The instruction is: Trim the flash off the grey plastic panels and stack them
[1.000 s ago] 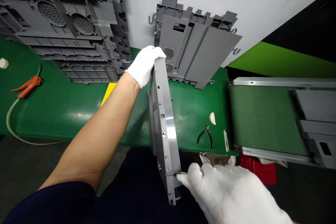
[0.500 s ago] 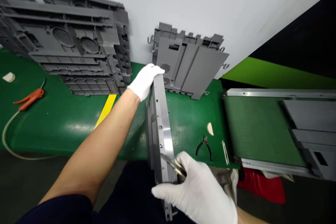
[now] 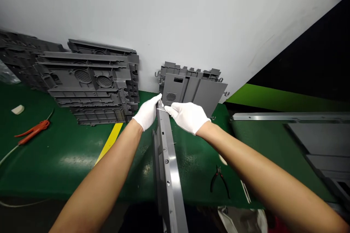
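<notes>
A long grey panel (image 3: 170,160) stands on its edge over the green table, its narrow side with small slots facing up. My left hand (image 3: 148,112), in a white glove, is closed around the panel's far end. Beside it my right hand (image 3: 188,116), also gloved, pinches a thin metal tool (image 3: 161,109), whose tip lies across the panel's narrow side near the far end. Most of the tool is hidden by the fingers. Behind the hands, grey panels (image 3: 198,89) lean against the white wall.
Several stacked grey parts (image 3: 90,80) lean at the left. An orange air gun (image 3: 34,131) lies on the green table (image 3: 73,145). Pliers (image 3: 219,180) and tweezers (image 3: 245,191) lie at the right. A conveyor (image 3: 262,142) beyond carries another grey panel (image 3: 319,134).
My right hand has moved with the tool from the panel's near part to its far end beside my left hand. My left hand still holds the panel. The camera view has shifted.
</notes>
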The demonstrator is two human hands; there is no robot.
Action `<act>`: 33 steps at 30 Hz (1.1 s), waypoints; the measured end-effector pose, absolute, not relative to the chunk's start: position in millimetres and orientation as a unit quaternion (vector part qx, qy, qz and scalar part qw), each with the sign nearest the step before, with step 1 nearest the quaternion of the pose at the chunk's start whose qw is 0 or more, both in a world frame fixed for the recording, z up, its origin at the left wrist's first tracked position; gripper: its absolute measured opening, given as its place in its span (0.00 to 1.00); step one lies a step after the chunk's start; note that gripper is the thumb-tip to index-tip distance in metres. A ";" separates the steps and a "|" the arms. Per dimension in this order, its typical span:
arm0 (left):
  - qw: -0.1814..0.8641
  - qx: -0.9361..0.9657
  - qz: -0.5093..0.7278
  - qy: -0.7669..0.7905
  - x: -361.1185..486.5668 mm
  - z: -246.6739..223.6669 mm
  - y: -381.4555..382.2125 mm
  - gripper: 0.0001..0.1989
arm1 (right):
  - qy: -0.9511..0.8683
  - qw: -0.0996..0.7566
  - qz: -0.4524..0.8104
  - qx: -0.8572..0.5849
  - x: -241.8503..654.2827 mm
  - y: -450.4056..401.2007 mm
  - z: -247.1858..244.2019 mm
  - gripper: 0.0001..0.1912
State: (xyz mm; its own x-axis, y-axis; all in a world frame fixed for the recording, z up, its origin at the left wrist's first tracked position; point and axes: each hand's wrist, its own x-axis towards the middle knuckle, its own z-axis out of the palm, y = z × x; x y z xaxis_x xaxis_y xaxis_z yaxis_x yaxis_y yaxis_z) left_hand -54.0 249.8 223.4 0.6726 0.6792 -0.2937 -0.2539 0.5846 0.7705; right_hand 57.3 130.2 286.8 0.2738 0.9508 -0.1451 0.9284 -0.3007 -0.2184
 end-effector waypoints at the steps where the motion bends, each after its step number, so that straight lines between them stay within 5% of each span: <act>1: 0.850 0.339 0.271 0.297 -55.7 225.0 250.0 0.13 | -0.597 0.018 0.107 -0.795 54.6 134.7 288.7 0.35; 8: 0.855 0.359 0.252 0.276 -62.6 221.5 253.8 0.14 | -0.629 -0.060 0.022 -0.775 43.1 136.2 296.9 0.36; 33: 0.827 0.414 0.248 0.290 -53.2 210.3 251.3 0.15 | -0.628 -0.094 -0.030 -0.772 42.7 121.8 293.4 0.35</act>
